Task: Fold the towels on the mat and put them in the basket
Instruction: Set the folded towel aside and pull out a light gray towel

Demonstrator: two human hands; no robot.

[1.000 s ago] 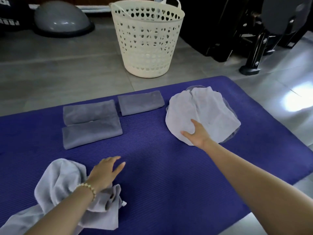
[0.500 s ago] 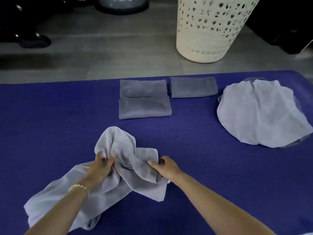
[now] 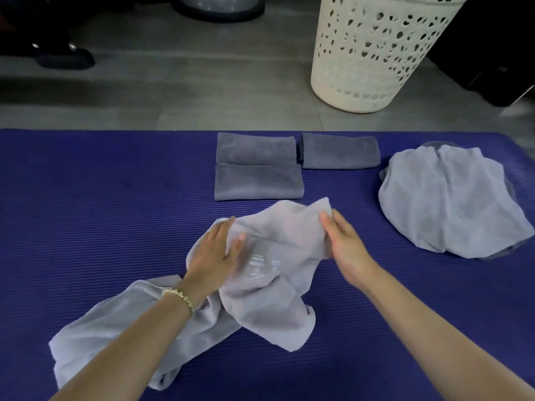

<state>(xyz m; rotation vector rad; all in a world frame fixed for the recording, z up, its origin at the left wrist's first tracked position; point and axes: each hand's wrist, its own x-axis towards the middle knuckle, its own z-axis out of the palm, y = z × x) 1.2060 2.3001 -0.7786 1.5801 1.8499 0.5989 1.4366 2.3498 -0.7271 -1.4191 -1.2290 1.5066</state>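
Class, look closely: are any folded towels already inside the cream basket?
No: all three folded dark grey towels lie on the purple mat, outside the cream perforated basket.

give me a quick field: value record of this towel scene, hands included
surface: purple mat
folded towels: three dark grey, side by side at the mat's far edge
towel in work: light grey towel, crumpled, under both hands
left hand: flat on it
right hand: at its upper right corner
waiting pile: unfolded towels, far right
basket: on the floor beyond the mat
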